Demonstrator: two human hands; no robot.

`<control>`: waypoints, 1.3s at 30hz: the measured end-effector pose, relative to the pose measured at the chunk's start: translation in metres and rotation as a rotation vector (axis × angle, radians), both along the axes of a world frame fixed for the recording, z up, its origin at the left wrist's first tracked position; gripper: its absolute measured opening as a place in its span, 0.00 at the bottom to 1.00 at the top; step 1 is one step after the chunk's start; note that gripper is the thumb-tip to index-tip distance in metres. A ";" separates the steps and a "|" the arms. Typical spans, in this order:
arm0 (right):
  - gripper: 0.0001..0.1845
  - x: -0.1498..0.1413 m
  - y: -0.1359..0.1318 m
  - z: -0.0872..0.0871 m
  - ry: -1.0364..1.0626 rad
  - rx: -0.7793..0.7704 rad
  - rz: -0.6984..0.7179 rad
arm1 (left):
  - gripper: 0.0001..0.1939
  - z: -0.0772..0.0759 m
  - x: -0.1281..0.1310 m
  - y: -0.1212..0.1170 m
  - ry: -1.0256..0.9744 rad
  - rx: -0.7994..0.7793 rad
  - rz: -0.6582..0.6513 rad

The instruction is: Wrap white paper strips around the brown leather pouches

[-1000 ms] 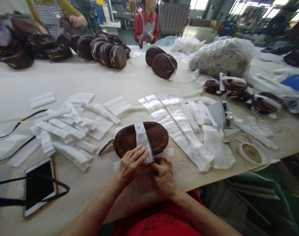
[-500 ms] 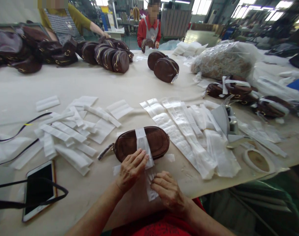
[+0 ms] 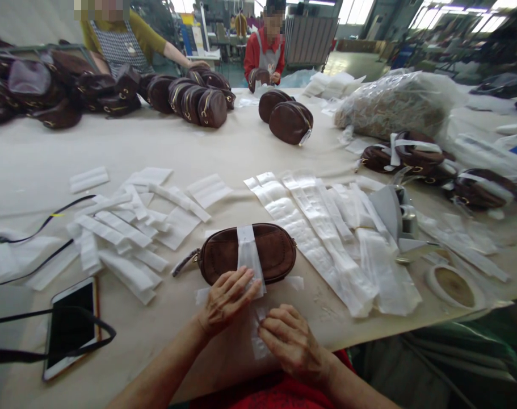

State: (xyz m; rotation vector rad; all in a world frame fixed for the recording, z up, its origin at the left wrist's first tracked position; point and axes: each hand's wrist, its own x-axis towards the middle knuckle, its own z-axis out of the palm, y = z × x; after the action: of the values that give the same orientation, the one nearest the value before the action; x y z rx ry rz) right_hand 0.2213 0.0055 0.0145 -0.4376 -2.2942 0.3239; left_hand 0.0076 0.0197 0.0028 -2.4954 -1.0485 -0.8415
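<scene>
In front of me a brown oval zip pouch (image 3: 275, 250) lies on the table with a white strip (image 3: 247, 244) across its middle. My left hand (image 3: 230, 295) rests with its fingers stretched flat on the strip's near end, at the pouch's front edge. Close to my body, my right hand (image 3: 290, 338) is closed, thumb and fingertips pinching a crinkled translucent plastic strip (image 3: 260, 346) that lies on the table. A zip pull (image 3: 185, 262) hangs off the pouch's left end.
Loose white strips (image 3: 126, 227) are heaped at left, above a phone (image 3: 71, 326) and black cords. Plastic strips (image 3: 326, 238), a tape dispenser (image 3: 394, 216) and a tape roll (image 3: 454, 287) lie right. Brown pouches (image 3: 211, 108) line the back, where two people stand.
My right hand's fingers have drawn together in a pinch on the plastic strip. My left hand stays flat at the pouch's front edge. The whole view has shifted slightly.
</scene>
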 end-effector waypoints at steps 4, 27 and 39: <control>0.18 0.000 0.000 0.006 -0.011 0.004 -0.009 | 0.15 -0.002 -0.001 0.000 -0.012 0.020 -0.033; 0.19 -0.007 0.003 0.019 -0.072 0.020 0.032 | 0.15 -0.007 0.001 -0.003 -0.039 0.064 -0.031; 0.20 -0.005 0.011 0.033 -0.072 0.043 0.043 | 0.08 -0.004 0.004 -0.001 -0.020 0.090 -0.022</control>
State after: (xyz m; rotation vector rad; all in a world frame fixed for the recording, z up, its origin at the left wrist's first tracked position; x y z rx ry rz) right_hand 0.2166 0.0163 0.0478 -0.3842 -2.3790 0.2838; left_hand 0.0116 0.0187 -0.0013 -2.4325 -0.9695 -0.9012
